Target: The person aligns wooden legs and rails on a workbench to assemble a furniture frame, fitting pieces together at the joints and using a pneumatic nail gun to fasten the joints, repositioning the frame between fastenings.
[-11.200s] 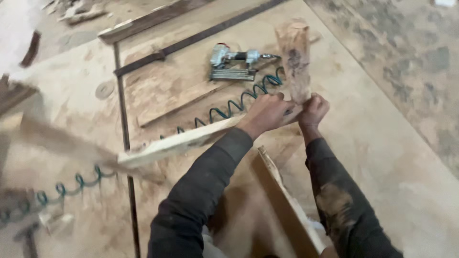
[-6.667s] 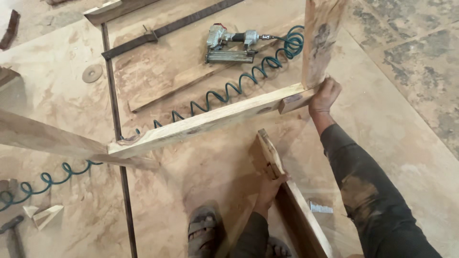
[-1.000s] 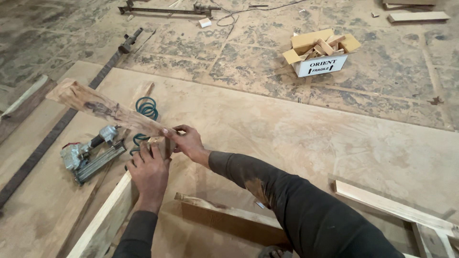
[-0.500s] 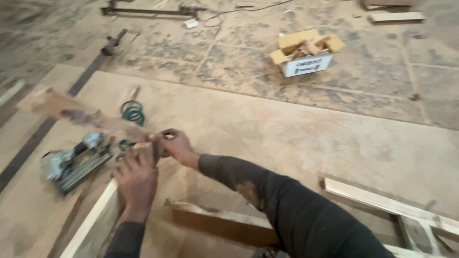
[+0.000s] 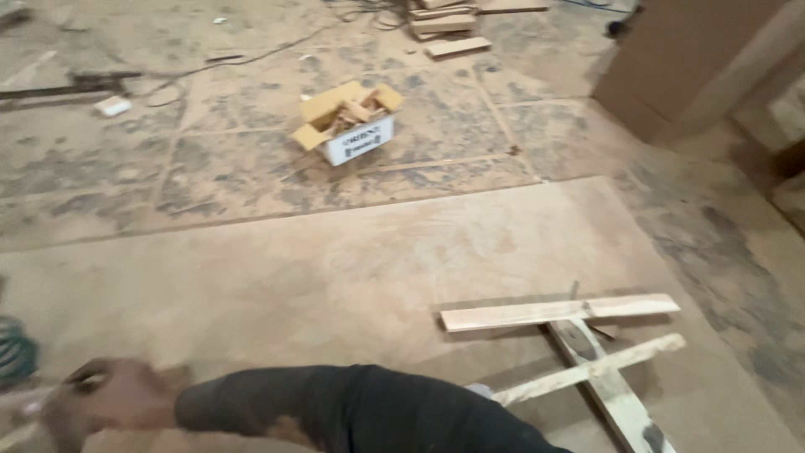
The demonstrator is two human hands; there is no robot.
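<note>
My right hand is low at the left edge of the head view, blurred by motion, with its dark sleeve running in from the bottom. Its fingers are curled, but I cannot tell whether they hold anything. My left hand is out of frame. A bit of teal coiled air hose shows just above the hand at the left edge. To the right of my arm, pale wooden strips nailed into a crossed frame lie flat on the large plywood sheet.
An open cardboard box of wood offcuts sits on the dusty stone floor beyond the sheet. Stacked wood pieces lie at the top, a brown panel stands at the top right, and a dark metal bar lies far left.
The view has swung right and up. The nail gun, the long strip and my left hand have left the frame. My right hand has dropped to the lower left corner.
</note>
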